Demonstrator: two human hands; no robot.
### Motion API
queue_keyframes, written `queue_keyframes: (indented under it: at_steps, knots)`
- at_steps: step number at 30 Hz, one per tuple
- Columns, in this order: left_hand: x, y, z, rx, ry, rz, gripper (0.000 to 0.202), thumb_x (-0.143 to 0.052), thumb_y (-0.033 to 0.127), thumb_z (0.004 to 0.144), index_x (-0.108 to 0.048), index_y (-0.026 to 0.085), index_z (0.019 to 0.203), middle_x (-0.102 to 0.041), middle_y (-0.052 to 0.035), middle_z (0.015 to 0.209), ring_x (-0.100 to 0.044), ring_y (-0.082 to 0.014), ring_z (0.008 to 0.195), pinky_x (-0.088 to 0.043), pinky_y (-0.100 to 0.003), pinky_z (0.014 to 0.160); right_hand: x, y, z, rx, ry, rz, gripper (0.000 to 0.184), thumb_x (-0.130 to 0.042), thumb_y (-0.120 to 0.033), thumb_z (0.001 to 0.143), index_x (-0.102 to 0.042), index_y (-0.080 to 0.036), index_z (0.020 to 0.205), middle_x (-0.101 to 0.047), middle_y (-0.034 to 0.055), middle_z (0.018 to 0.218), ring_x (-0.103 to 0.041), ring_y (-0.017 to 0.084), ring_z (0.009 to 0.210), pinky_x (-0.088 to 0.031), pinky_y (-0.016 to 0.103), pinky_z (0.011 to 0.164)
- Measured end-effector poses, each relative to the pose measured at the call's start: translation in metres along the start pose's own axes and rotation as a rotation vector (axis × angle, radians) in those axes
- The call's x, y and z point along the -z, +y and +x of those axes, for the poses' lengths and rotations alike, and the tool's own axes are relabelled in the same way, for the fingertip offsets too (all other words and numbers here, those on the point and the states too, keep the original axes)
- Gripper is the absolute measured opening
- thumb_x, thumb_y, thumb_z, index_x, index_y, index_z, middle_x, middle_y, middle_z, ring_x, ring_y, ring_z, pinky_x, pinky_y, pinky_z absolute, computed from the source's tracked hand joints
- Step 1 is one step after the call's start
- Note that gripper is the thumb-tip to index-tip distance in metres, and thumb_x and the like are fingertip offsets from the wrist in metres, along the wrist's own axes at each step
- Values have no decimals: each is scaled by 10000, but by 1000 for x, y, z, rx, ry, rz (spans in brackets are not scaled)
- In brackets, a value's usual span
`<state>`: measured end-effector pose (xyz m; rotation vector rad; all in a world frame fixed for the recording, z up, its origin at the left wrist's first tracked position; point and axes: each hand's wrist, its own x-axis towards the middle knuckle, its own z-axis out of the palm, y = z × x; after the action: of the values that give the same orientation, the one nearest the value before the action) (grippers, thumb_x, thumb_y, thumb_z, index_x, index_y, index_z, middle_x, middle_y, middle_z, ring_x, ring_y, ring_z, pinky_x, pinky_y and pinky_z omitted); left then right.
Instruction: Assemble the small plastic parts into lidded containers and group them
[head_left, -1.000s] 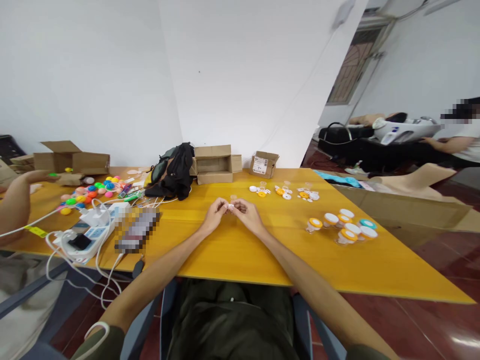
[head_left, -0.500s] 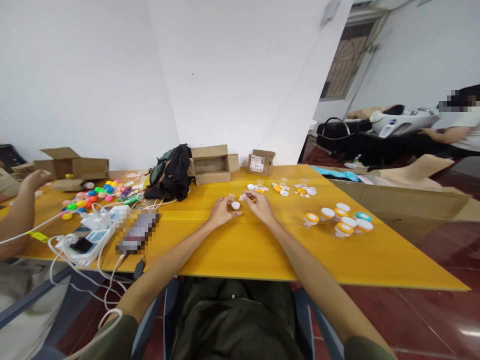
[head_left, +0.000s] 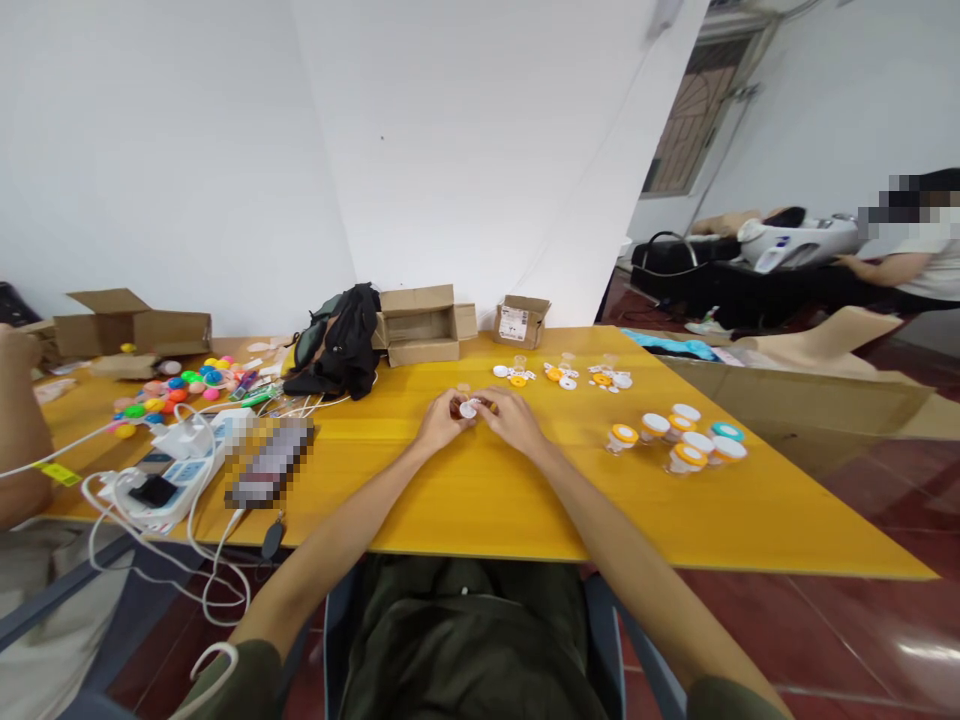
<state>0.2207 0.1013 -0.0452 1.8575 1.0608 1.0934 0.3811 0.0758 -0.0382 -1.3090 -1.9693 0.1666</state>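
Pinching a tiny white cap [head_left: 468,409] between both hands, just above the middle of the yellow table [head_left: 480,500]. The left hand [head_left: 441,424] and right hand [head_left: 516,422] have their fingertips closed on it, with something small and brownish tucked behind. Looks like the cap-fitting step to me. Any next move calls for a steady, fine grip. The capped jars [head_left: 679,440] sit well off to the right.

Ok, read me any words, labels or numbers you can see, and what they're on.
No text is legible.
White label on the small cardboard box: print too small to read.
Yellow tag left of the power strip: blurred, unreadable.
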Motion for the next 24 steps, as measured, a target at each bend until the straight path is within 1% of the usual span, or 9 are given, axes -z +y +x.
queue_keyframes:
  at_steps: [4, 11, 17, 21, 24]
  knots:
    - [-1, -4, 1, -10, -3, -28, 218, -761, 171, 599, -608, 179, 754, -610, 51, 665, -547, -117, 626, -443, -231, 634, 1, -3, -2, 16, -33, -44, 245, -573, -166, 880, -736, -255, 1038, -745, 52, 987, -669, 196, 873, -492, 283, 769]
    - [-2, -10, 3, -17, 33, -64, 253, -794, 157, 551, -671, 167, 772, -632, 37, 686, -545, -110, 617, -442, -228, 627, 6, -3, -2, 64, -80, -91, 274, -536, -180, 913, -733, -271, 1081, -741, 48, 943, -662, 186, 875, -479, 269, 756]
    - [-2, -13, 3, 32, -41, -167, 268, -818, 182, 522, -655, 160, 733, -654, 36, 662, -578, -117, 617, -463, -235, 643, 3, 0, -2, 57, -111, -119, 251, -544, -183, 910, -748, -258, 1035, -742, 55, 916, -669, 192, 851, -473, 265, 727]
    - [-2, -15, 3, 60, -59, -220, 298, -836, 202, 495, -637, 157, 713, -653, 36, 639, -580, -117, 595, -461, -233, 617, 1, 0, -1, 46, -113, -82, 236, -547, -167, 902, -759, -229, 986, -749, 71, 921, -680, 200, 847, -481, 272, 739]
    - [-2, -16, 4, 77, -65, -248, 296, -836, 186, 486, -632, 158, 699, -660, 38, 637, -590, -116, 594, -474, -234, 625, 1, 0, -1, 50, -112, -35, 229, -553, -154, 892, -764, -223, 950, -758, 71, 907, -686, 202, 844, -485, 272, 749]
